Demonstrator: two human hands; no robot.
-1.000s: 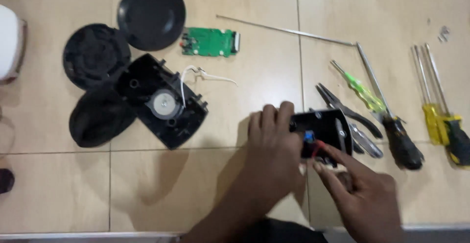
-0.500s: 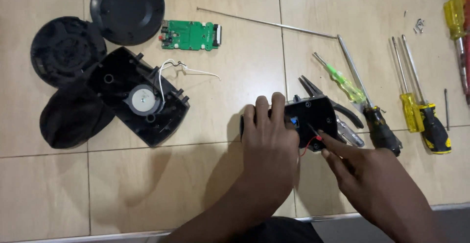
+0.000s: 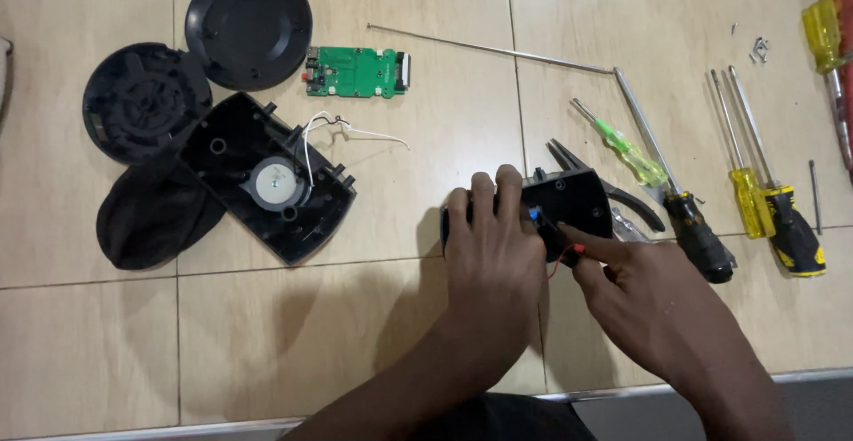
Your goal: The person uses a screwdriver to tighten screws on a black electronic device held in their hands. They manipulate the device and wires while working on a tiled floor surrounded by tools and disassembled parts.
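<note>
Black plastic housing piece (image 3: 569, 199) with red wire lies on the tan tiled floor (image 3: 373, 334), between both hands. Left hand (image 3: 493, 246) clamps its left end, fingers curled over. Right hand (image 3: 640, 290), index extended, presses its lower right edge; pliers (image 3: 622, 197) just beyond.
</note>
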